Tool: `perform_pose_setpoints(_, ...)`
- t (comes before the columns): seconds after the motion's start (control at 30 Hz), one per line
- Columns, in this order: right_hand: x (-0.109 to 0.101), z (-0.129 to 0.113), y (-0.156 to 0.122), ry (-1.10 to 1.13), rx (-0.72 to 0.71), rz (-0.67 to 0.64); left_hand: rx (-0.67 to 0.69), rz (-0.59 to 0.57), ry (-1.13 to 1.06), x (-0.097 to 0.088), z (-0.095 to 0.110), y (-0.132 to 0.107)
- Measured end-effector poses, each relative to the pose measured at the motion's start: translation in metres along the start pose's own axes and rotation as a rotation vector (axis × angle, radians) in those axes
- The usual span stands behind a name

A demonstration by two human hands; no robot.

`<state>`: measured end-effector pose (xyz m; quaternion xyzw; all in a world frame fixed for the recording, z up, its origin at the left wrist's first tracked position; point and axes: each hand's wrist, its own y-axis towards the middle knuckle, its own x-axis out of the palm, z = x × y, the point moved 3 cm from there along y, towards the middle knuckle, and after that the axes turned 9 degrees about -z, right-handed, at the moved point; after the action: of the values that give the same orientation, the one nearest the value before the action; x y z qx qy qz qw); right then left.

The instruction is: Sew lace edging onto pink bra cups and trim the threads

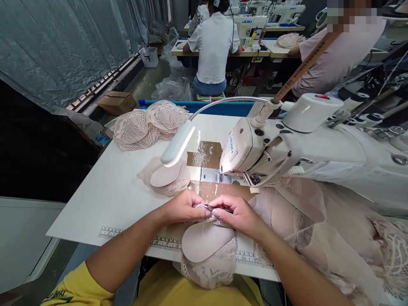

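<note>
Lace piece (208, 250) in hands (185, 207) (237, 213) — lamp (178, 143) over padded piece (167, 175), sewing machine (321, 146) beyond

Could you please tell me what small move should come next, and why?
Perhaps draw the lace piece fully onto the table, because the left hand and right hand pinch its upper part while its lower end hangs past the front edge.

The right hand (234, 213) partly hides the lace piece (210, 267); the frame crops the sewing machine (334, 146).
</note>
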<state>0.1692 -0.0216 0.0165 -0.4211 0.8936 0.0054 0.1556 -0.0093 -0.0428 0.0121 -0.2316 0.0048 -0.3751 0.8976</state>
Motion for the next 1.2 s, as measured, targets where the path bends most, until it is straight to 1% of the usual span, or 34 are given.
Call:
perform_pose_setpoints(0.1, 0.003, -0.004, 0.001, -0.044, 0.022, -0.012, -0.021, 0.003, 0.018, 0.001, -0.002, 0.001)
perform_pose_setpoints(0.23, 0.006, -0.005, 0.002, -0.098, 0.044, 0.02, -0.022, -0.006, 0.011, 0.001, -0.003, 0.002)
perform_pose_setpoints(0.5, 0.008, 0.001, 0.0, -0.056, 0.032, 0.09, -0.016, 0.006, 0.03, 0.001, 0.002, 0.002)
perform_pose_setpoints(0.57, 0.006, 0.005, 0.001, -0.011, 0.023, 0.133, -0.016, 0.015, 0.049, 0.0, 0.001, 0.003)
perform_pose_setpoints(0.7, -0.002, 0.014, 0.0, 0.079, 0.018, 0.283, 0.002, -0.007, 0.106, 0.001, 0.005, -0.002)
perform_pose_setpoints(0.77, -0.006, 0.015, -0.003, 0.039, 0.026, 0.32, 0.026, 0.052, 0.253, 0.003, 0.012, -0.014)
perform_pose_setpoints(0.83, -0.009, 0.012, -0.008, -0.11, 0.025, 0.359, 0.049, 0.193, 0.502, 0.002, 0.023, -0.031)
perform_pose_setpoints(0.87, -0.009, 0.009, -0.011, -0.215, -0.001, 0.371, 0.05, 0.268, 0.625, 0.0, 0.028, -0.039)
perform_pose_setpoints(0.9, -0.006, 0.005, -0.013, -0.327, -0.055, 0.364, 0.052, 0.342, 0.728, -0.003, 0.034, -0.045)
perform_pose_setpoints(0.93, -0.001, 0.001, -0.014, -0.438, -0.134, 0.327, 0.06, 0.421, 0.808, -0.008, 0.039, -0.05)
perform_pose_setpoints(1.0, 0.014, -0.008, -0.015, -0.642, -0.312, 0.177, 0.095, 0.601, 0.921, -0.023, 0.048, -0.053)
perform_pose_setpoints(1.07, 0.029, -0.012, -0.014, -0.792, -0.411, -0.009, 0.113, 0.774, 0.991, -0.043, 0.054, -0.048)
perform_pose_setpoints(1.13, 0.037, -0.013, -0.012, -0.875, -0.393, -0.148, 0.039, 0.794, 0.965, -0.065, 0.051, -0.037)
perform_pose_setpoints(1.2, 0.033, -0.013, -0.012, -0.912, -0.292, -0.21, -0.041, 0.756, 0.881, -0.08, 0.044, -0.027)
